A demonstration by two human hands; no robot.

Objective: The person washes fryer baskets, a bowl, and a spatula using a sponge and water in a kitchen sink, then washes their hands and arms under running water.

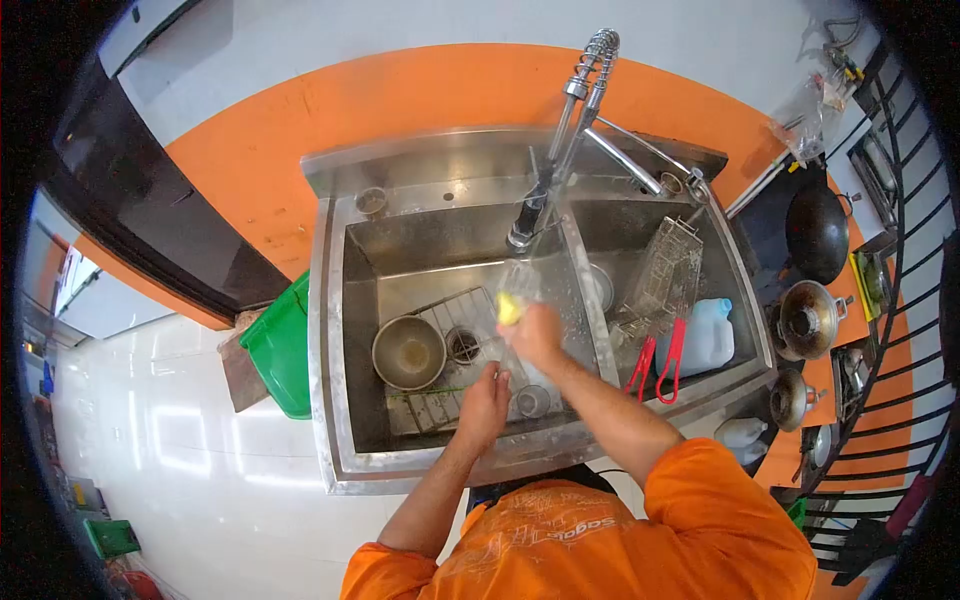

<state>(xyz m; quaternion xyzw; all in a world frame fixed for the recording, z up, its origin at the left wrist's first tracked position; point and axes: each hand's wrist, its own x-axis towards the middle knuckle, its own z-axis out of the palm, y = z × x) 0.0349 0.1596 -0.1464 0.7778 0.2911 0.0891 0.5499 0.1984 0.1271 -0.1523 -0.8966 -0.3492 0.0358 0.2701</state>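
Note:
My right hand (538, 338) is closed on a yellow sponge (509, 309) under the tap's spray head (523, 233), where water seems to be spraying. Below and to its left, my left hand (484, 408) is held over the basin with its fingers curled; what they grip, if anything, is too small to make out. Close beside that hand, a clear cup (533, 401) sits in the sink. A round metal bowl (409, 352) rests on a wire rack (440, 403) in the same left basin, near the drain (462, 345).
In the right basin are a wire fry basket (668, 268), red-handled tongs or similar tool (673, 362) and a pale plastic jug (709, 335). A green bin (284, 345) stands left of the steel sink (330, 420). A wok (817, 235) and pots (808, 318) are at right.

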